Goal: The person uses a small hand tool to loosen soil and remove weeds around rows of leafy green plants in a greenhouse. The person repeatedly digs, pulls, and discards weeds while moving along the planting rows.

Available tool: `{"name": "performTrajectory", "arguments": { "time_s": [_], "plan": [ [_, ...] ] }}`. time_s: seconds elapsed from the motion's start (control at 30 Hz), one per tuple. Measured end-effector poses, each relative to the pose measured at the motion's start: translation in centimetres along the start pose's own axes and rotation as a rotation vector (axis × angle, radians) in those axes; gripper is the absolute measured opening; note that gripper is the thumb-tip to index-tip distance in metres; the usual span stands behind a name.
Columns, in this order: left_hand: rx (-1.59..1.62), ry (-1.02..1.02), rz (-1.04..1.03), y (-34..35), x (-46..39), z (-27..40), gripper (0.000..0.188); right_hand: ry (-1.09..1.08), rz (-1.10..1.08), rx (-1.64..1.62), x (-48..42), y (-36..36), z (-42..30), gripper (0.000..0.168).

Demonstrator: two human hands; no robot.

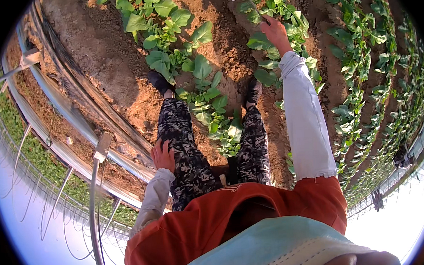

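My right hand (275, 33) grips a thin-handled hand tool (252, 5), probably a small hoe. Its pale blade reaches among the leaves at the top of the view. Around that hand stands a row of broad-leaved green plants (261, 43). My left hand (164, 157) rests on my left leg in patterned trousers (177, 123), its fingers spread and holding nothing. Another plant row (202, 66) runs between my feet, its leaves close to both dark shoes (159, 81).
Bare brown soil (104, 66) separates the rows. Along the left run long boards (68, 71) and pale metal rails, with a curved metal pole (93, 196) rising nearby. More crop rows (359, 70) stretch away on the right, with blurred figures (377, 199) far off.
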State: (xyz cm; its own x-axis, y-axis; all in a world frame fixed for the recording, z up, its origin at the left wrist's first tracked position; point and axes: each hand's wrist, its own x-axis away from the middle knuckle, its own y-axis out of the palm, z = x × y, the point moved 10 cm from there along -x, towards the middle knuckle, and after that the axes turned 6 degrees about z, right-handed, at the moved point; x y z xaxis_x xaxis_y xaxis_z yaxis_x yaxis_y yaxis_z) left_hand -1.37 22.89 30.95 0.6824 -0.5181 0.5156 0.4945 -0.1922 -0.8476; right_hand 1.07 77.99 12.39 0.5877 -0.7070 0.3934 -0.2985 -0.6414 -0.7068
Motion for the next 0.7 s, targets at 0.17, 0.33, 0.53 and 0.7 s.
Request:
{"name": "performTrajectory", "arguments": {
  "time_s": [0.17,0.33,0.53,0.7],
  "plan": [
    [0.047,-0.007,0.000,-0.9,-4.3,-4.0,0.034,0.069,0.042,0.225,-4.6,0.4,0.6,0.045],
    [0.114,-0.104,-0.055,-0.4,-4.9,-6.7,0.036,0.301,-0.023,0.319,-6.3,-0.5,-3.8,0.042],
    [0.143,-0.144,-0.057,-1.5,-7.9,-10.1,0.034,0.404,-0.097,0.435,-8.4,0.6,-8.1,0.042],
    [0.226,-0.162,-0.112,-0.9,-9.7,-11.6,0.036,0.432,-0.151,0.474,-10.5,1.8,-9.9,0.029]
  ]
}}
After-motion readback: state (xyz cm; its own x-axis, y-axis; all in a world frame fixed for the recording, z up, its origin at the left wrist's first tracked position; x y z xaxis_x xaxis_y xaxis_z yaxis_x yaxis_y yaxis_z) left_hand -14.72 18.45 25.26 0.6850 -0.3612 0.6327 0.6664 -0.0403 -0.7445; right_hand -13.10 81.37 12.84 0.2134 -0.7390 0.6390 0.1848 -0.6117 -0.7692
